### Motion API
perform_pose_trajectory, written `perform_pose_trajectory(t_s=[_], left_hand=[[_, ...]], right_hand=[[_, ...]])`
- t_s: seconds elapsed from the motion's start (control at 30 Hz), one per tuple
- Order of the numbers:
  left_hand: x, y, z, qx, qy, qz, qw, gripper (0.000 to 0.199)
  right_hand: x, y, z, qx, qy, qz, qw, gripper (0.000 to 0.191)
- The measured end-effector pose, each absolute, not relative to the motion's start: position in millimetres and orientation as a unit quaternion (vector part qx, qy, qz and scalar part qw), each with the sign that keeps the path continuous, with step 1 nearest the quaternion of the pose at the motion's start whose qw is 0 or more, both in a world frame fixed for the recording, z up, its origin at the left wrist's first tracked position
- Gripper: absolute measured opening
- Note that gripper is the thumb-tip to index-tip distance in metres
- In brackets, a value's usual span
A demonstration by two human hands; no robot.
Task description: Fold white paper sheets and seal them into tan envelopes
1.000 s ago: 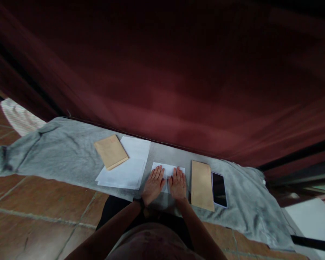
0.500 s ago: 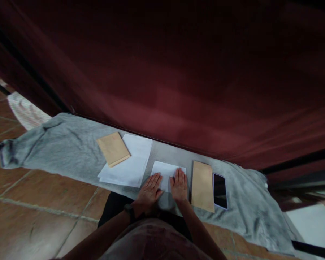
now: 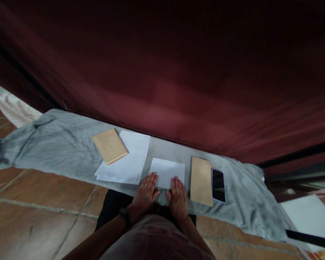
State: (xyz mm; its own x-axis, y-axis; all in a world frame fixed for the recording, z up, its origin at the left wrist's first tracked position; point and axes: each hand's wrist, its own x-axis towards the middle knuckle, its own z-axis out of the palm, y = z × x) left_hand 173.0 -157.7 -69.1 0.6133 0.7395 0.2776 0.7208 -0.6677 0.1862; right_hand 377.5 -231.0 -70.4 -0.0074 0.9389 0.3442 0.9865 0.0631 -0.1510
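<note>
The upper part of the view is filled by a dark red curtain (image 3: 162, 90), and terracotta floor tiles (image 3: 43, 216) are seen below. Between them a long, narrow surface is covered by a grey plush cloth (image 3: 62, 144). On its left half a stack of large white sheets (image 3: 132, 162) is laid, its upper left partly covered by a tilted kraft envelope (image 3: 109, 146). A second brown envelope (image 3: 201, 180) is placed right of centre. Between stack and second envelope, a smaller white sheet (image 3: 168, 168) is laid flat on the cloth. Its near edge is covered by the fingers of the left hand (image 3: 146, 191) and right hand (image 3: 178, 196), straightened, unclenched and pointed forward. A smartphone (image 3: 218, 185) is set just beside the second envelope. A dark wristband (image 3: 125, 217) is worn on the left wrist.
</note>
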Motion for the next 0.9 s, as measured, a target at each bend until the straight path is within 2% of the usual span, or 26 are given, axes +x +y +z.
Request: perform_pose_trajectory(t_s=[0.4,0.7,0.9], left_hand=[[261.5,-112.3,-53.8,0.889,0.431,0.149,0.044,0.055],[237.6,-89.6,-57.1,0.862,0.479,0.164,0.031,0.06],[237.2,-90.0,-54.0,0.871,0.465,0.158,0.031,0.053]], right_hand=[[382.1,-241.1,-69.0,-0.681,-0.705,-0.083,0.18,0.062],[386.0,-240.8,-75.6,-0.704,-0.685,-0.066,0.179,0.059],[386.8,-182.7,-60.8,-0.688,-0.702,-0.033,0.181,0.05]])
